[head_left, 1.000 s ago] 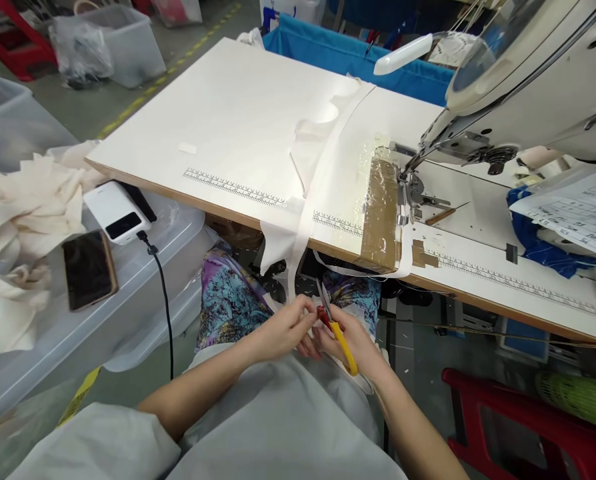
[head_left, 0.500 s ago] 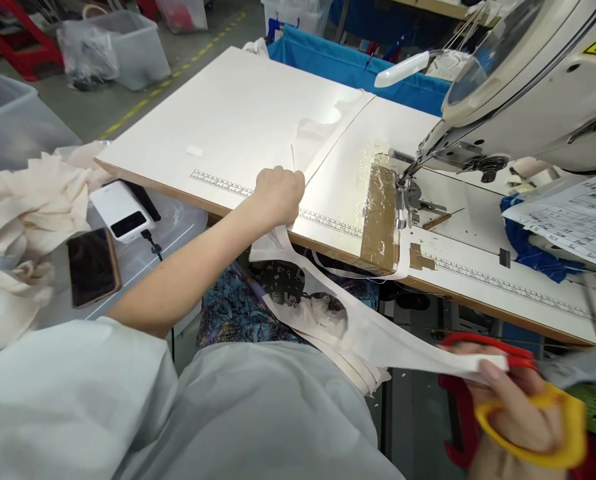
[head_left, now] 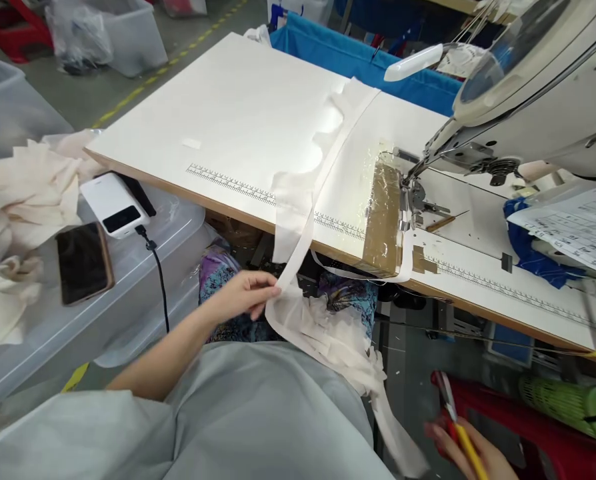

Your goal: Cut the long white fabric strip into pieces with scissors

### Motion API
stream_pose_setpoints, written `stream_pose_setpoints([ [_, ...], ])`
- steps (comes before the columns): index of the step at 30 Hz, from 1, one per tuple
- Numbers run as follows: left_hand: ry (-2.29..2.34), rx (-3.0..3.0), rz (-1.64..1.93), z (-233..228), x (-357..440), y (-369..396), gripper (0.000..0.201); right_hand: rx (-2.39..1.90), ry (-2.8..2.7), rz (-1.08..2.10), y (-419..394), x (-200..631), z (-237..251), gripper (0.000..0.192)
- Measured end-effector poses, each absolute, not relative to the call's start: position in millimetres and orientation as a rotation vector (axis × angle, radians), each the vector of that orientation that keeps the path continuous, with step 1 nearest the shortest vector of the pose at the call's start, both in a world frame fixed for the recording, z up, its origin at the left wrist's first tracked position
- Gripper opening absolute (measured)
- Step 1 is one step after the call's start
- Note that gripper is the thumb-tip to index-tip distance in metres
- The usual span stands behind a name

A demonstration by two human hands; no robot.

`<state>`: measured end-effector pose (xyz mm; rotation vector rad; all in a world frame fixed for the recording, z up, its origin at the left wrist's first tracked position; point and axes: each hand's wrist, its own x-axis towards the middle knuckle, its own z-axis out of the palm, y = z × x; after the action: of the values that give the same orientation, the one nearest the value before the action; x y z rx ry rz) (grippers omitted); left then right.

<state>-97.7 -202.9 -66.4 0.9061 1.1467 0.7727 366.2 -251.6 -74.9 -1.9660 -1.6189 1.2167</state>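
Observation:
My left hand (head_left: 245, 293) is closed, pinching the edge of a cream fabric strip (head_left: 295, 263) just below the table's front edge. From there the cut fabric runs up over the white sewing table (head_left: 218, 107), with scalloped cutouts along one side. More cream fabric pieces (head_left: 335, 340) lie bunched on my lap, and one long end hangs down to the right. Low at the right, my right hand (head_left: 471, 453) grips scissors (head_left: 449, 400) with red and yellow handles, blades pointing up. The scissors are apart from the fabric.
A sewing machine (head_left: 538, 113) stands at the right, its needle area beside a taped block (head_left: 382, 220). Left are a phone (head_left: 84, 263), a white power bank (head_left: 115, 205) and piled fabric (head_left: 23, 193). A red stool (head_left: 523, 427) and green basket (head_left: 553, 400) sit lower right.
My left hand has come down off the table toward my lap. My right hand has let go of the fabric end, which now hangs, and moved lower with the scissors.

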Motion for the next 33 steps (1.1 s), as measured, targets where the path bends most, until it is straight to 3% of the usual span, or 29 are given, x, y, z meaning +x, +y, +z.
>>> stream_pose_setpoints([
  [3,1.062,0.704,0.829,-85.5,-72.4,-223.3,0.041,-1.857,-1.729,1.477,-237.0,306.5,-82.8,0.047],
  [6,1.047,0.656,0.853,-87.8,-56.7,-236.3,0.039,-1.442,-2.096,1.771,-215.2,245.9,-76.5,0.043],
  [12,1.083,0.602,0.839,-84.1,-57.1,-245.3,0.043,-1.127,-2.579,1.778,-168.7,180.2,-64.0,0.045],
  [19,1.102,0.579,0.843,-89.4,-62.6,-245.5,0.042,-1.013,-2.763,1.633,-155.0,162.8,-69.7,0.048],
  [26,1.094,0.522,0.860,-91.2,-60.2,-244.1,0.042,-1.109,-2.933,1.175,-157.1,158.1,-68.5,0.049],
  [33,1.096,0.512,0.876,-91.6,-61.1,-242.8,0.039,-1.160,-2.889,1.022,-160.6,157.7,-71.7,0.047],
])
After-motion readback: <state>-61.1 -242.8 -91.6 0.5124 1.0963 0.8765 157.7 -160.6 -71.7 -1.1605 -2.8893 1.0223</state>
